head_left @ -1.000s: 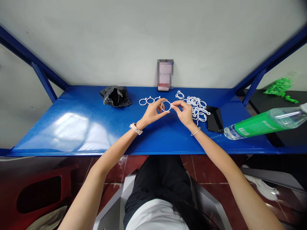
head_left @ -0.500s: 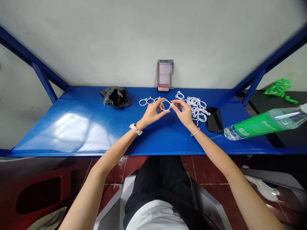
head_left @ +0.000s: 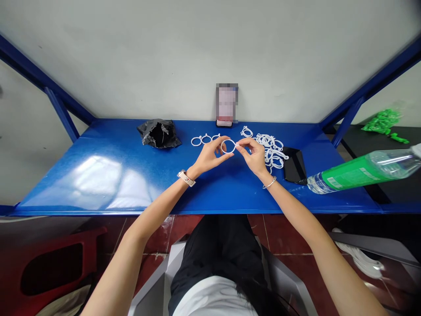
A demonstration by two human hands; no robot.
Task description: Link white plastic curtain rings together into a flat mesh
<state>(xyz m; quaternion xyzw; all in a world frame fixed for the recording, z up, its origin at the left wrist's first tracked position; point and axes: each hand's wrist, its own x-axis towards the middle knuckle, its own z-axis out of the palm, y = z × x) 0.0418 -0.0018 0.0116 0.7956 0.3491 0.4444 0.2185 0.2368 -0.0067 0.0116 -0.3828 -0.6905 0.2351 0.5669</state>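
1. Rings: one held ring (head_left: 227, 152), between the hands above the table; three ringed pieces in a row (head_left: 206, 143), the third partly hidden; a heap of white rings (head_left: 268, 141), too overlapped to count.
2. Others: one black bag (head_left: 149, 131), one upright phone (head_left: 226, 105), one green-labelled bottle (head_left: 351, 172), one flat black object (head_left: 294, 166).
3. Setting: blue table (head_left: 197, 193) against a pale wall (head_left: 148, 57); red tiled floor (head_left: 296, 237).
4. Left hand (head_left: 208, 156): thumb and forefinger curved apart, spanning the held ring.
5. Right hand (head_left: 255, 157): fingertips nearly closed, pinching its right edge.

A workshop-like space, by its blue-framed bench (head_left: 230, 193) and tiled floor (head_left: 279, 232).
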